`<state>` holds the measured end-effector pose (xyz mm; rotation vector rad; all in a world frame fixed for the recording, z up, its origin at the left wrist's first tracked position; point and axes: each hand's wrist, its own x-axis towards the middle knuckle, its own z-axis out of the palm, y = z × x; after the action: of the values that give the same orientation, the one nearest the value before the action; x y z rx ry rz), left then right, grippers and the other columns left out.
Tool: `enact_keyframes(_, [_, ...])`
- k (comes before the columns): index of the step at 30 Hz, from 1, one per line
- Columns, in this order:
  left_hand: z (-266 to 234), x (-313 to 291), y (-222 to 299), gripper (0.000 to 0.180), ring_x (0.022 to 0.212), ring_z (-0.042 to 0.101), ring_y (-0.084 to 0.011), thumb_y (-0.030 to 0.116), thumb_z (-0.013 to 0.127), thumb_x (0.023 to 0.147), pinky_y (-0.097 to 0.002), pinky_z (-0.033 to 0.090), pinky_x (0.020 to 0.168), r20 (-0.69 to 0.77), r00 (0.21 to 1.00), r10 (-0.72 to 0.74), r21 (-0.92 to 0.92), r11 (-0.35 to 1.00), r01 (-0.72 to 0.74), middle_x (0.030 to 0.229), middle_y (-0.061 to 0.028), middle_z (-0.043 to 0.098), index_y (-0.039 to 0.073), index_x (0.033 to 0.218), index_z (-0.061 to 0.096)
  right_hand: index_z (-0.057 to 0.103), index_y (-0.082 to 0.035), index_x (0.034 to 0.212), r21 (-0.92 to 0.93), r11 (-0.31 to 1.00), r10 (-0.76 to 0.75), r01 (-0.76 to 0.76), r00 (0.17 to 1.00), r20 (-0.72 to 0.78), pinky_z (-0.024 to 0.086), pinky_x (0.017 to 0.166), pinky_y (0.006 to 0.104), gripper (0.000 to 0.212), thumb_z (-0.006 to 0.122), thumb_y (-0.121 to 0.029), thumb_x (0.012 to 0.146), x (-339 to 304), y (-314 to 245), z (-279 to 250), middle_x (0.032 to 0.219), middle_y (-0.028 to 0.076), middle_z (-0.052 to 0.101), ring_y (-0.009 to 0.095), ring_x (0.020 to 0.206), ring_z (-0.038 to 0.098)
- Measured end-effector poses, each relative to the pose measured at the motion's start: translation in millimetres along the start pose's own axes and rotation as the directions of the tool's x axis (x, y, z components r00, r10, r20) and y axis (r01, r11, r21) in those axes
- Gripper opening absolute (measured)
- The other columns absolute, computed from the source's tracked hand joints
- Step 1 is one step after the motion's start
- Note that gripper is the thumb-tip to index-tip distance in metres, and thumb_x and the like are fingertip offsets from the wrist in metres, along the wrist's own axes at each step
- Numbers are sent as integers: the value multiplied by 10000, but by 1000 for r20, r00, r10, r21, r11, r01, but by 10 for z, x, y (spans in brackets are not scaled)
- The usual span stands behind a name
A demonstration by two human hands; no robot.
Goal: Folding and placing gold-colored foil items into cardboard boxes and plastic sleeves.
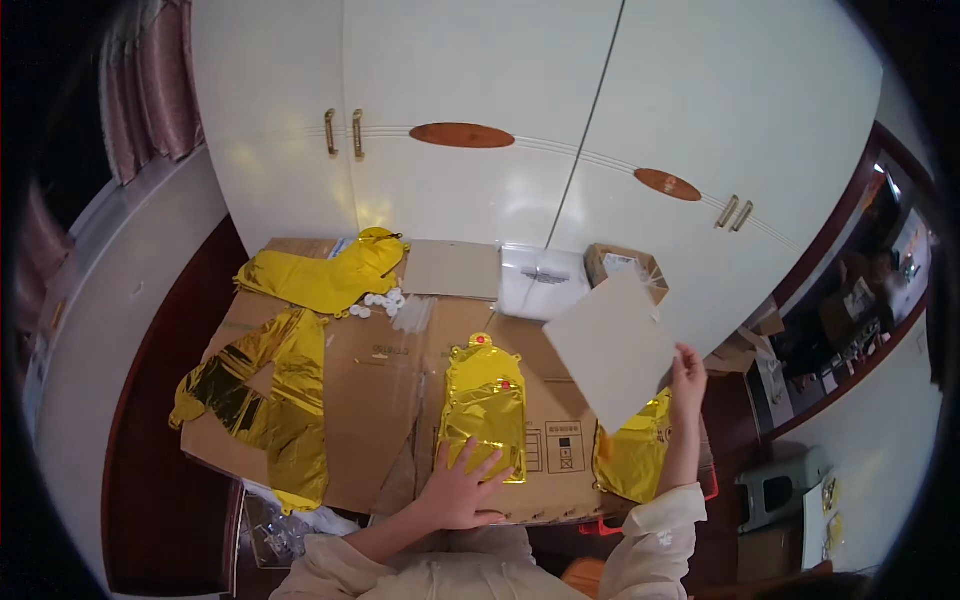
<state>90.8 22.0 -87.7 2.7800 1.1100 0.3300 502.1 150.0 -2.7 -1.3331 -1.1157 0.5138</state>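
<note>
My left hand (463,491) lies with fingers spread on a folded gold foil balloon (484,410), which is flat on the cardboard surface in front of me. A red dot shows near its top and another at its middle. On the right, my right hand (687,378) grips the edge of a pale grey square sheet of card (612,350), held up at a tilt. Under that sheet, partly hidden by it and by my forearm, lies more gold foil (633,456).
More gold foil balloons, one at the left (300,390) and one at the far left (320,278), lie beside small white rings (385,300). Along the back are a stack of grey card (452,268), clear plastic bags (540,280) and a small open box (627,262). White cabinets rise behind; a grey stool (783,490) stands right.
</note>
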Motion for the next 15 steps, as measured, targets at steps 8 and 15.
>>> enact_keyframes(8, [-28,20,-6,812,1387,242,-493,745,503,810,-781,178,1004,20,1000,15,20,1000,-15,1526,-120,331,248,1449,430,610,23,1054,-740,635,-240,224,967,87,472,854,430,210,563,-1,851,-555,599,185,1007,185,645,380,952,599])
enact_keyframes(15, [8,15,-7,792,1394,246,-481,724,532,796,-787,123,1018,-6,1000,11,-23,1000,-11,1526,-91,345,249,1426,466,581,-19,1214,-289,604,-357,742,577,735,397,1028,468,405,619,-98,818,-1464,-251,1172,1236,191,567,394,1164,525])
